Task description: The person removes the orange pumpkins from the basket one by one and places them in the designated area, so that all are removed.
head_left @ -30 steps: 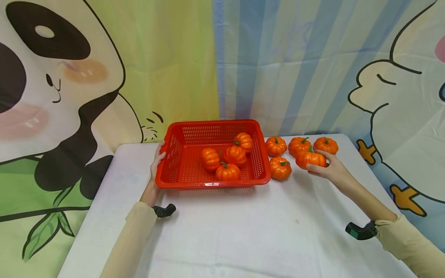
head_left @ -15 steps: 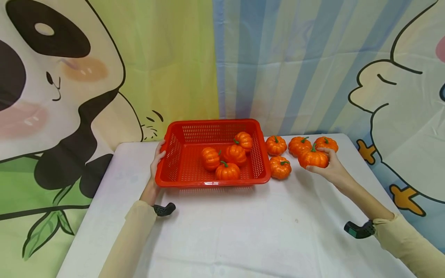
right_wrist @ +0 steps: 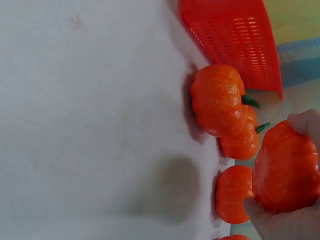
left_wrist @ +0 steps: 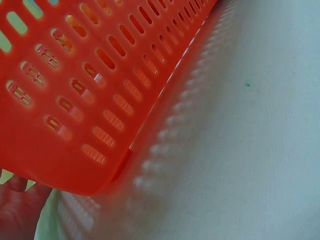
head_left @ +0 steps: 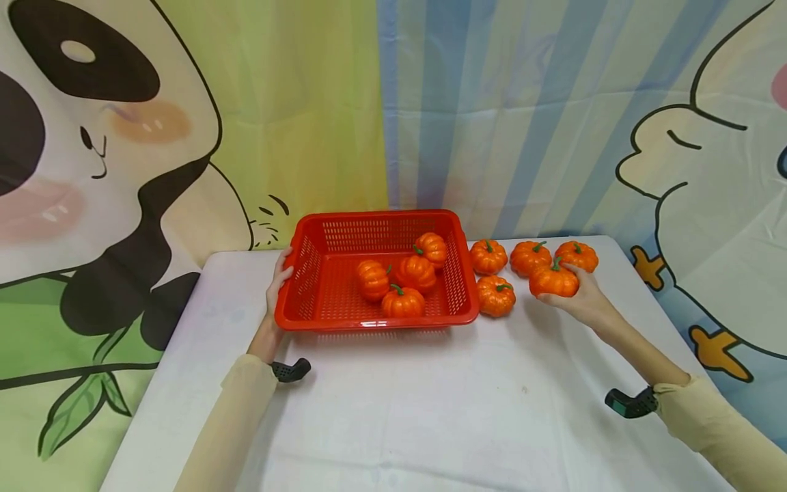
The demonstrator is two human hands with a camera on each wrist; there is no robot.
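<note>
One pumpkin (head_left: 553, 281) sits gripped in the curled right hand (head_left: 581, 301) at 3 o'clock of the red basket (head_left: 307, 273), whose 9 o'clock wall the left hand (head_left: 274, 287) holds; four pumpkins lie inside, four more outside.

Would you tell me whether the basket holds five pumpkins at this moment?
No, the head view shows four pumpkins inside the red basket, and the fifth nearby one lies on the table outside it.
</note>
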